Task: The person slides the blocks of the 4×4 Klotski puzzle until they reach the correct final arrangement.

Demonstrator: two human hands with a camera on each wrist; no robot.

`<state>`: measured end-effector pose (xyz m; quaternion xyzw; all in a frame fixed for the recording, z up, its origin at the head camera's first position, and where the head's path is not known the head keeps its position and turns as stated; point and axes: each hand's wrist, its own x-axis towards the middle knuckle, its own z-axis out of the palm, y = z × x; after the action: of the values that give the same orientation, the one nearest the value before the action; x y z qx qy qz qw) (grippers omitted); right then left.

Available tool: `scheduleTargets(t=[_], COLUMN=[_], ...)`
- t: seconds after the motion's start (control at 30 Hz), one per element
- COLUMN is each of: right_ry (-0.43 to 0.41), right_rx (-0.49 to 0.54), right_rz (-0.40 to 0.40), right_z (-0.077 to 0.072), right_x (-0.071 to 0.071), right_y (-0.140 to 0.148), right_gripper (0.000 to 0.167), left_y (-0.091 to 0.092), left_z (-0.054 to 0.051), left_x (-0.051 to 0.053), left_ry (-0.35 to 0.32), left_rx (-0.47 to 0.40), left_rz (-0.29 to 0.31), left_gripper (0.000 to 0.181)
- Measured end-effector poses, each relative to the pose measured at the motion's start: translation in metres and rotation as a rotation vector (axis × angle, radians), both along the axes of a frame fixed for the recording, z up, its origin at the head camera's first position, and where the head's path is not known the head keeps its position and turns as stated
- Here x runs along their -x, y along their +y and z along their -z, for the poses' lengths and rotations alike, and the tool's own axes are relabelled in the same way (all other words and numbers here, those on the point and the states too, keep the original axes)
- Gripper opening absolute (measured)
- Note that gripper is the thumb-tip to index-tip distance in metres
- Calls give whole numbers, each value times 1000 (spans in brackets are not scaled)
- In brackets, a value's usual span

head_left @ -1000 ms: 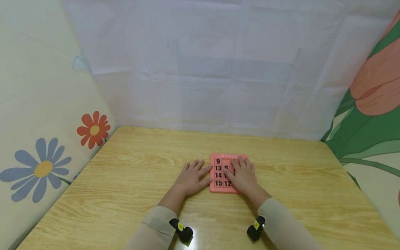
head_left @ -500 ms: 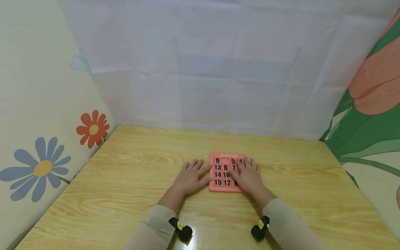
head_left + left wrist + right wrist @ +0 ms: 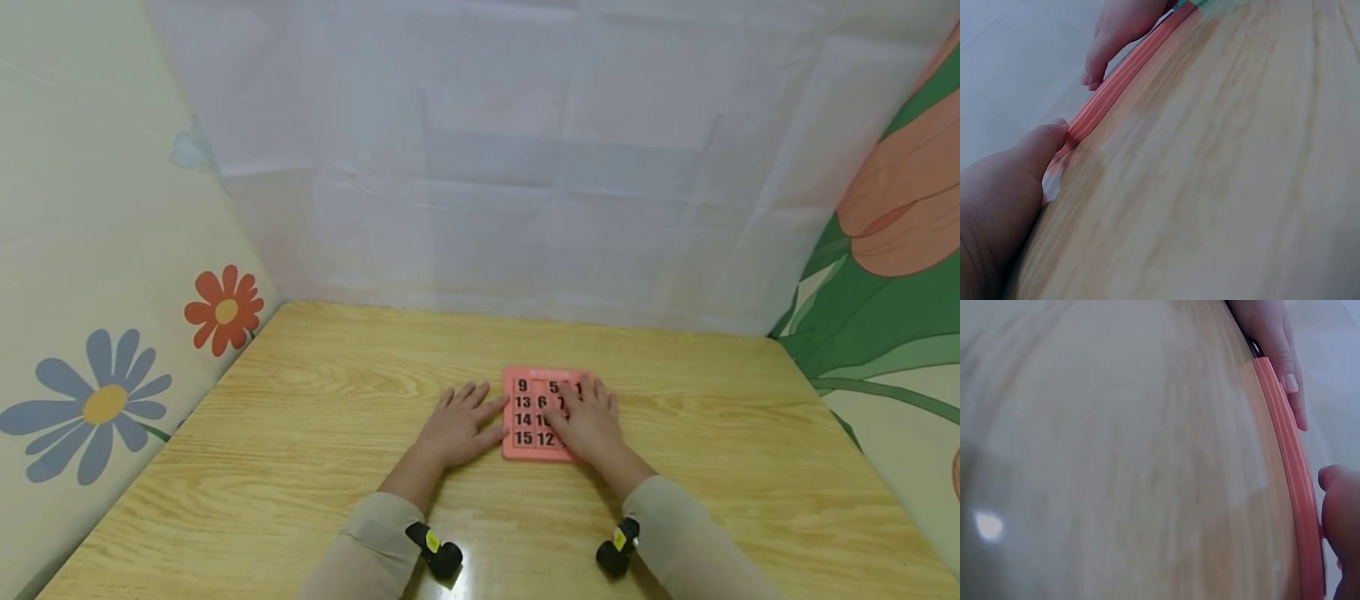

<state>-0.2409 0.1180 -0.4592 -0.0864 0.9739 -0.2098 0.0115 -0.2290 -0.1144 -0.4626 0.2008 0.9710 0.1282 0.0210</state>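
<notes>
A pink sliding number puzzle [image 3: 522, 420] lies flat on the table in the head view, its black-numbered tiles facing up. My left hand [image 3: 459, 430] rests to its left with fingers spread and fairly straight; thumb and index fingertips touch the frame's left edge. Over the puzzle's right half lies my right hand [image 3: 592, 427], its extended fingers on or just above the tiles, hiding several numbers. The index fingertip is near the 5 tile [image 3: 553, 387] in the top row, beside a gap right of the 9. Both wrist views show the puzzle's ridged side [image 3: 1119, 78] edge-on.
The puzzle sits on a wood-grain table [image 3: 360, 358]. A white sheet [image 3: 495, 167] hangs behind it. Flower-patterned panels stand at the left [image 3: 97, 250] and right [image 3: 900, 325]. A small black wrist camera [image 3: 442, 557] sits at each sleeve cuff.
My right hand shifted right, uncovering more tiles, then came back slightly left. Over the last half second the 5 tile slid a little left toward the gap. The left hand stayed put.
</notes>
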Motion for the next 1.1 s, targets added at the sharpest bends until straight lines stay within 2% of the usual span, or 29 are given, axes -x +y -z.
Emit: scheduleTargets(t=[0.4,0.63,1.1], right_ry=[-26,-32,2], right_rx=[-1,-13,28], right_rz=[-16,-18,4], right_z=[-1,-3,0], right_x=[1,1,1], right_y=[-14,-20,0], right_gripper=[68,67,70], left_y=[0,-1,0], left_z=[-1,2,3], left_x=[-1,1,2], left_ry=[1,6,7], left_rx=[-13,-4,-8], left_rz=[5,2,-1], left_gripper=[60,60,60])
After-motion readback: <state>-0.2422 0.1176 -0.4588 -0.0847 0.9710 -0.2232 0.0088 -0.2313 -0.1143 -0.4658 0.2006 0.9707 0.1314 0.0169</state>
